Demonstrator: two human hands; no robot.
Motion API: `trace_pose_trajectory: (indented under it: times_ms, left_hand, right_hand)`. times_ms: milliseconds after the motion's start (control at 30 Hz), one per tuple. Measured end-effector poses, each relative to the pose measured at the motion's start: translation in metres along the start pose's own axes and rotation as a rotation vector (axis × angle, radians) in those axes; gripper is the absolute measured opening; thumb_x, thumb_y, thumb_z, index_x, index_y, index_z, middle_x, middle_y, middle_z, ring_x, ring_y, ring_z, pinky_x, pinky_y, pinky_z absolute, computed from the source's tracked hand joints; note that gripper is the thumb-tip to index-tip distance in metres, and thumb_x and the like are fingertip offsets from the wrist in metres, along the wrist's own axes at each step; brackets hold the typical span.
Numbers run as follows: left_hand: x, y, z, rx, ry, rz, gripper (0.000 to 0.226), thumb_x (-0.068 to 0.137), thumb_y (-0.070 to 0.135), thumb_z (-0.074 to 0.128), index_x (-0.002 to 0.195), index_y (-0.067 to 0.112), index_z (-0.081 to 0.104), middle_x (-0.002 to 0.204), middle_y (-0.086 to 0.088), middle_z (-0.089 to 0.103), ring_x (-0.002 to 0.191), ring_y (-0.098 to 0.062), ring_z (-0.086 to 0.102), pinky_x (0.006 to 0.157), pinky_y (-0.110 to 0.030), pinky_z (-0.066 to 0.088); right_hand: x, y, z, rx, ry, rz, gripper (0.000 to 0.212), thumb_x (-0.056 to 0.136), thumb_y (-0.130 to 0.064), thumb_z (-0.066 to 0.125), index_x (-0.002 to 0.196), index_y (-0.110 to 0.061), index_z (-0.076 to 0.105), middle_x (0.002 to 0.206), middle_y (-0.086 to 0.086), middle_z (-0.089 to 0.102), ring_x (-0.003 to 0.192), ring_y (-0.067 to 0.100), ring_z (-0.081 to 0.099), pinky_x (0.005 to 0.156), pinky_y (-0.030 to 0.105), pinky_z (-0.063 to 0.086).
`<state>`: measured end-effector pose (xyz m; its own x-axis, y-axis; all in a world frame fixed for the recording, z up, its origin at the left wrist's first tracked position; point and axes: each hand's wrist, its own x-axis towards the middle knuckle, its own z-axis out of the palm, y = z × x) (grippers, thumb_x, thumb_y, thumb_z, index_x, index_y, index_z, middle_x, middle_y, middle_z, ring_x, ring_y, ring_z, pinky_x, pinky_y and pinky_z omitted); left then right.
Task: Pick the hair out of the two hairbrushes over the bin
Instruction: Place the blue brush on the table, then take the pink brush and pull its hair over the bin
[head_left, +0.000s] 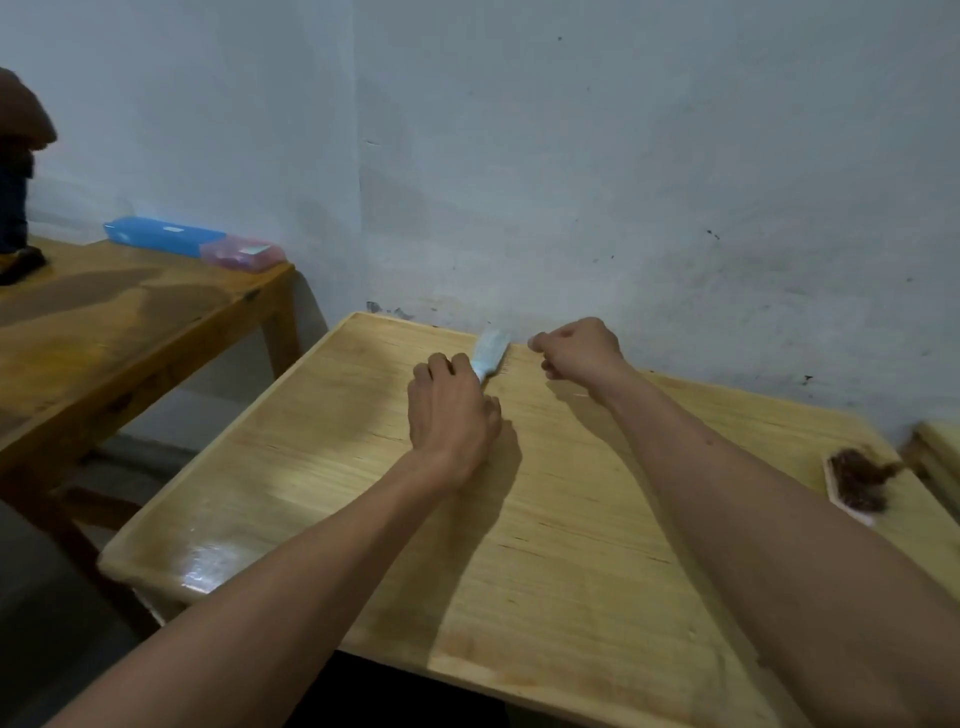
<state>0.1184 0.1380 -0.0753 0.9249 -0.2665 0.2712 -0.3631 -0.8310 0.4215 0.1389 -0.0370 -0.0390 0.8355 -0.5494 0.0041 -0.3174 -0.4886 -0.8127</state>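
My left hand (451, 410) grips the handle of a pale blue hairbrush (491, 351), whose head points toward the wall above the far edge of the wooden table (363, 519). Just right of the brush head, my right hand (579, 351) has its fingers pinched together; I cannot tell whether hair is between them. A second brush (852, 480), pale with a clump of brown hair on its bristles, lies at the table's right edge. No bin is in view.
A darker wooden table (130, 322) stands to the left, with a blue box (163, 236) and a pink box (243, 253) on its far edge. Another person's legs (15, 208) show at the far left. A blue-grey wall (623, 182) rises behind the table.
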Motion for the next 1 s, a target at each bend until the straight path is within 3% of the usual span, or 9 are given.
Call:
trace_pose_trajectory:
  times_ms: [200,267,367,467,567,667,800,933,1000]
  left_hand:
    - [-0.036,0.087,0.015,-0.131,-0.181,0.15,0.049,0.1,0.043,0.054,0.129,0.005,0.06,0.132,-0.019,0.062,0.123,-0.038,0.051,0.099,-0.046,0.043]
    - [-0.057,0.125,0.024,-0.153,-0.293,0.218,0.055,0.099,0.05,0.053,0.126,0.003,0.063,0.13,-0.02,0.065,0.122,-0.039,0.054,0.097,-0.045,0.046]
    - [-0.093,0.179,0.039,-0.175,-0.43,0.314,0.063,0.098,0.058,0.05,0.125,0.003,0.063,0.127,-0.02,0.065,0.118,-0.039,0.058,0.09,-0.044,0.048]
    - [-0.124,0.223,0.051,-0.194,-0.523,0.371,0.064,0.098,0.061,0.05,0.122,0.004,0.064,0.123,-0.019,0.066,0.114,-0.037,0.062,0.081,-0.04,0.046]
    - [-0.15,0.255,0.063,-0.192,-0.589,0.408,0.06,0.101,0.047,0.053,0.147,0.008,0.048,0.132,-0.021,0.06,0.119,-0.038,0.059,0.086,-0.041,0.045]
    - [-0.158,0.266,0.075,-0.188,-0.611,0.447,0.069,0.102,0.024,0.051,0.163,0.023,0.02,0.129,-0.019,0.06,0.115,-0.036,0.058,0.076,-0.038,0.04]
    - [-0.156,0.26,0.061,-0.348,-0.684,0.28,0.054,0.102,0.02,0.052,0.152,0.008,0.037,0.128,-0.02,0.06,0.114,-0.036,0.061,0.086,-0.043,0.053]
    - [-0.14,0.241,0.048,-0.538,-0.788,0.042,0.045,0.093,0.018,0.064,0.133,0.003,0.05,0.098,-0.01,0.06,0.08,-0.02,0.061,0.061,-0.031,0.048]
    - [-0.132,0.224,0.042,-0.623,-0.802,-0.022,0.041,0.088,0.014,0.066,0.124,0.001,0.054,0.093,-0.011,0.065,0.076,-0.021,0.064,0.063,-0.033,0.051]
  right_hand:
    - [-0.018,0.021,-0.114,-0.343,0.11,-0.068,0.033,0.082,-0.031,0.071,0.096,-0.002,0.079,0.099,0.013,0.077,0.091,0.032,0.072,0.086,0.041,0.059]
    - [-0.026,0.041,-0.154,-0.5,0.126,-0.006,0.037,0.08,-0.035,0.07,0.093,-0.002,0.077,0.096,0.014,0.077,0.086,0.032,0.071,0.081,0.044,0.061]
    - [-0.049,0.083,-0.206,-0.653,0.157,0.139,0.036,0.079,-0.041,0.067,0.075,-0.005,0.065,0.082,0.013,0.068,0.073,0.031,0.065,0.059,0.032,0.05]
    - [-0.073,0.122,-0.234,-0.689,0.206,0.261,0.046,0.08,-0.052,0.067,0.083,-0.006,0.06,0.088,0.013,0.063,0.09,0.035,0.067,0.066,0.033,0.046]
    - [-0.094,0.153,-0.237,-0.592,0.105,0.375,0.041,0.086,-0.045,0.069,0.079,-0.005,0.061,0.085,0.012,0.063,0.088,0.031,0.066,0.073,0.038,0.052]
    - [-0.101,0.175,-0.239,-0.356,0.177,0.372,0.031,0.079,-0.028,0.076,0.061,-0.008,0.06,0.075,0.015,0.07,0.084,0.034,0.072,0.078,0.046,0.061]
    - [-0.107,0.173,-0.239,-0.12,0.211,0.352,0.023,0.07,-0.023,0.079,0.065,-0.008,0.062,0.072,0.012,0.065,0.087,0.033,0.072,0.078,0.053,0.062]
    - [-0.112,0.141,-0.234,0.041,0.173,0.261,0.037,0.066,-0.024,0.078,0.09,0.0,0.065,0.096,0.021,0.07,0.088,0.031,0.073,0.075,0.055,0.062]
    - [-0.117,0.114,-0.227,0.056,0.097,0.185,0.047,0.067,-0.023,0.079,0.103,0.002,0.065,0.101,0.023,0.071,0.086,0.031,0.074,0.073,0.053,0.063]
